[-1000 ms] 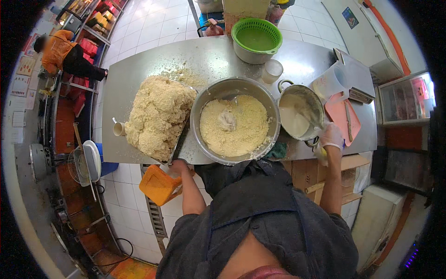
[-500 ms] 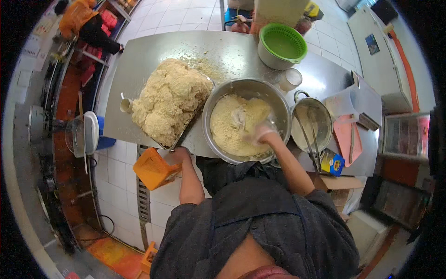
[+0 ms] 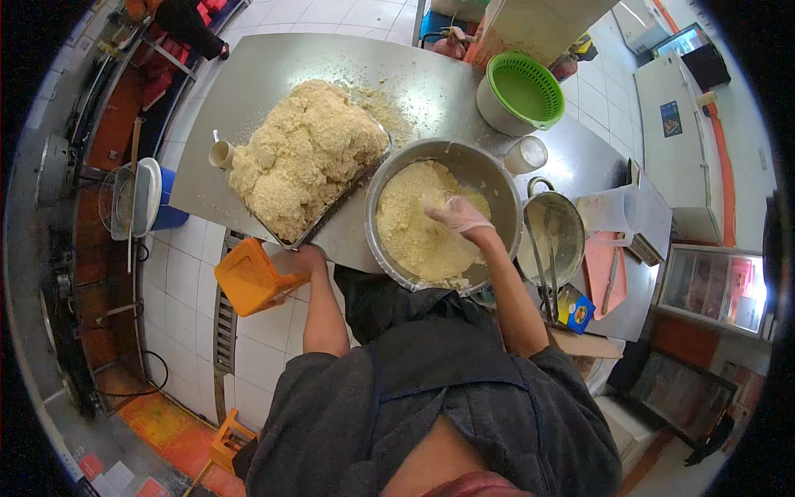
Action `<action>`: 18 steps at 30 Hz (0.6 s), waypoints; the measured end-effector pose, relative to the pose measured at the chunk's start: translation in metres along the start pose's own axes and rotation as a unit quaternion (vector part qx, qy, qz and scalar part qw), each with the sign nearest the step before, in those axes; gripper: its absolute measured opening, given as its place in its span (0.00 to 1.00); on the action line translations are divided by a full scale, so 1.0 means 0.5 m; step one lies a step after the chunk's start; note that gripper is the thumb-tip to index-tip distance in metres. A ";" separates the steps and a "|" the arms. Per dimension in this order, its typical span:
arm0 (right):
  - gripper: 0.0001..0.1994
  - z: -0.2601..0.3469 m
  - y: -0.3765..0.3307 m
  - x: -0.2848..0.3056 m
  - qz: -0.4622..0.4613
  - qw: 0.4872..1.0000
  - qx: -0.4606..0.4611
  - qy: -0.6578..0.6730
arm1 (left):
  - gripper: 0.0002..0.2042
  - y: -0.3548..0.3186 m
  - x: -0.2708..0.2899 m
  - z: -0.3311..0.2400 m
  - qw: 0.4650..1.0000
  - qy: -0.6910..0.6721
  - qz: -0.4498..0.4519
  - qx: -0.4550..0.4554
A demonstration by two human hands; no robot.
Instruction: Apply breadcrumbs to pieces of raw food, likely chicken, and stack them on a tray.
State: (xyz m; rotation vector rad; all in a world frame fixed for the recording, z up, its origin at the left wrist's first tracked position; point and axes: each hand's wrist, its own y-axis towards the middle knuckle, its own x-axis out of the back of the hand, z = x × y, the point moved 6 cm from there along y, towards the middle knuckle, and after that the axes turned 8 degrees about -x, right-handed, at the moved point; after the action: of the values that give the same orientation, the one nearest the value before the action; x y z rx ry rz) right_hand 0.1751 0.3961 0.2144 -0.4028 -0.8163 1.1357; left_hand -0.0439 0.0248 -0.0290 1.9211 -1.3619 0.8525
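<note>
A wide steel bowl (image 3: pixel 502 171) of pale yellow coarse crumbs (image 3: pixel 414 236) stands at the table's near edge. Inside it is my right hand (image 3: pixel 462 217), in a clear plastic glove, its fingers stretched leftward over the crumbs. No held item shows in those fingers. To the left, a large heap of crumb-coated pieces (image 3: pixel 310 153) fills a metal tray (image 3: pixel 321 217). Low at the tray's near corner is my left hand (image 3: pixel 305 260), beside an orange plastic stool or crate (image 3: pixel 255 277). Its fingers are blurred and partly hidden, so its grip cannot be made out.
Right of the bowl are a handled pot (image 3: pixel 563 236) with tongs (image 3: pixel 538 261), a white tub (image 3: pixel 525 155), a pink board (image 3: pixel 603 269) with a knife, and a blue-yellow box (image 3: pixel 573 308). Behind stands a green colander (image 3: pixel 527 89) in a bucket. A small cup (image 3: pixel 221 154) sits left.
My right hand has moved up and left across the crumbs, covering the spot where a whitish lump showed. My left hand remains by the tray corner. The whole view has shifted slightly.
</note>
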 end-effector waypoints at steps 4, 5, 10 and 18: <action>0.33 0.049 -0.056 -0.077 -0.079 0.939 -0.123 -0.311 | 0.21 0.077 0.010 0.037 0.993 -0.115 -0.027 0.004; 0.31 -0.037 -0.052 -0.104 -0.130 0.926 -0.085 -0.345 | 0.21 0.020 -0.029 -0.014 0.992 -0.123 -0.002 0.011; 0.35 0.018 -0.062 -0.169 0.171 0.948 -0.034 -0.267 | 0.23 0.141 0.038 0.222 0.993 0.023 -0.053 -0.101; 0.31 0.137 0.018 0.000 -0.070 0.964 0.019 -0.255 | 0.28 -0.004 0.130 -0.089 0.992 -0.105 -0.062 -0.021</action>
State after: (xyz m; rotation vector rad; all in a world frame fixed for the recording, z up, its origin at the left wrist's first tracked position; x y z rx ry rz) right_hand 0.1184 0.3921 0.2533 -0.0107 -1.2485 1.1346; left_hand -0.0317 0.0247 0.0490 2.0845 -1.3522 0.5710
